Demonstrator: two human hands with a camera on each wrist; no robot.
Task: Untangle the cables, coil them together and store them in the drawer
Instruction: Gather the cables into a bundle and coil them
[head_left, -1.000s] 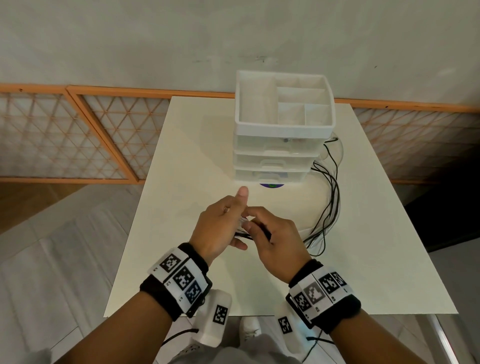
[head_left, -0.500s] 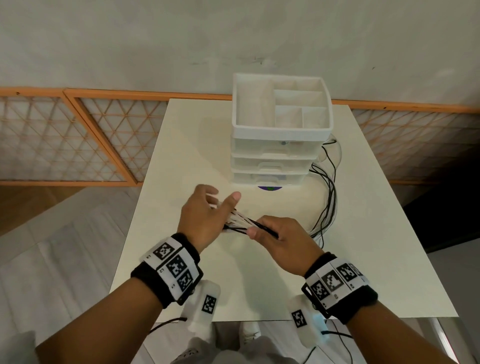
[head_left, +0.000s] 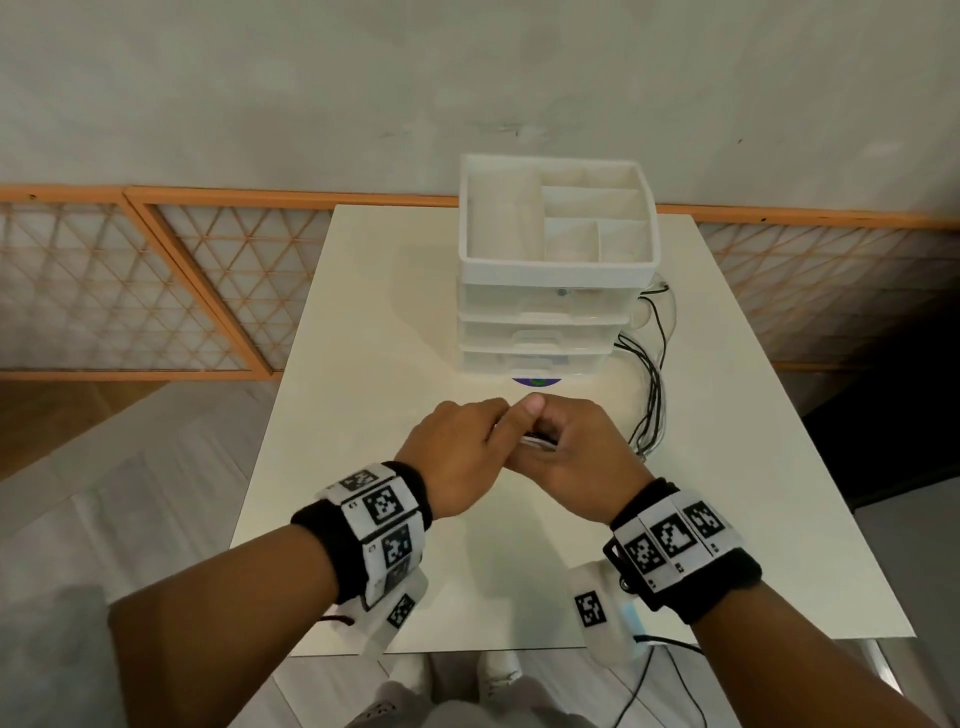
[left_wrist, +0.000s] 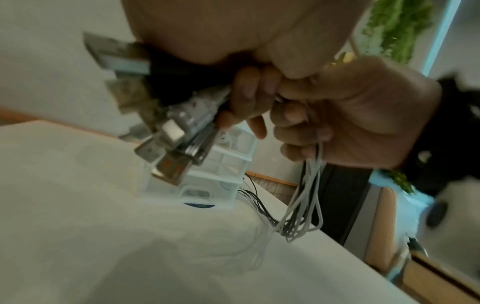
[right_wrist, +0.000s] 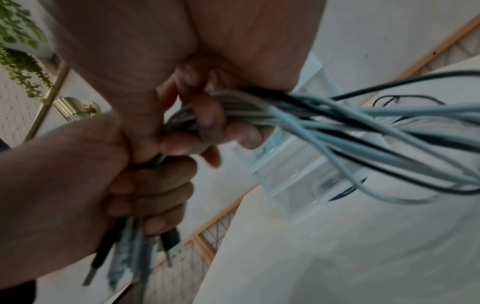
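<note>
Both hands meet above the middle of the white table (head_left: 363, 415). My left hand (head_left: 457, 441) grips the plug ends of a bundle of black and white cables; the USB plugs (left_wrist: 166, 131) stick out past its fingers. My right hand (head_left: 571, 447) grips the same cable bundle (right_wrist: 259, 107) right beside it. The loose cables (head_left: 652, 395) trail off to the right, along the table beside the drawer unit (head_left: 545, 332). Its three drawers look closed.
The white drawer unit stands at the back of the table, topped by an open divided tray (head_left: 556, 218). A purple disc (head_left: 537, 382) peeks from under its front. An orange lattice screen (head_left: 156, 280) runs along the wall behind the table.
The hands were apart half a second ago with cables stretched between them; now they have come together, both closed round the bundle.
</note>
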